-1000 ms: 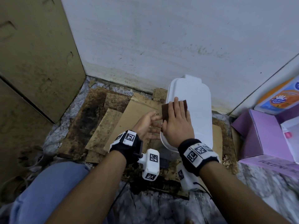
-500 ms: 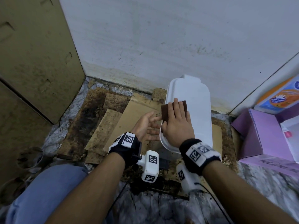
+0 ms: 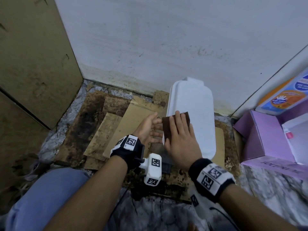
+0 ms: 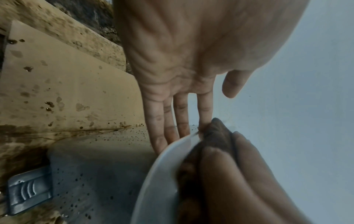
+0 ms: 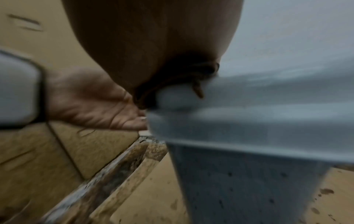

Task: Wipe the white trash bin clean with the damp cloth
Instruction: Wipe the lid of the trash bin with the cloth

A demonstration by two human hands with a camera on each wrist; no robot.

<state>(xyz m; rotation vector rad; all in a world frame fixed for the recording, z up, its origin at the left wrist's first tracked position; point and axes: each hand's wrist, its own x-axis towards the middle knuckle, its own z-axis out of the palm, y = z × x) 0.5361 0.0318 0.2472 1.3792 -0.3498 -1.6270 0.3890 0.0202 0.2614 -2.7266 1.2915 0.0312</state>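
Little has shifted: right hand (image 3: 180, 137) stays flat, fingers straight, pressing brown cloth (image 3: 168, 125) on the bin lid (image 3: 196, 104). Left hand (image 3: 148, 129), open-palmed, braces the lid edge beside it. Bin likely light, smooth, prone to sliding; cloth limp.

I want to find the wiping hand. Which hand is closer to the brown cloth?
The right hand. It lies flat on top of the brown cloth, pressing it onto the bin lid. The left hand is beside the lid's left edge, fingers straight.
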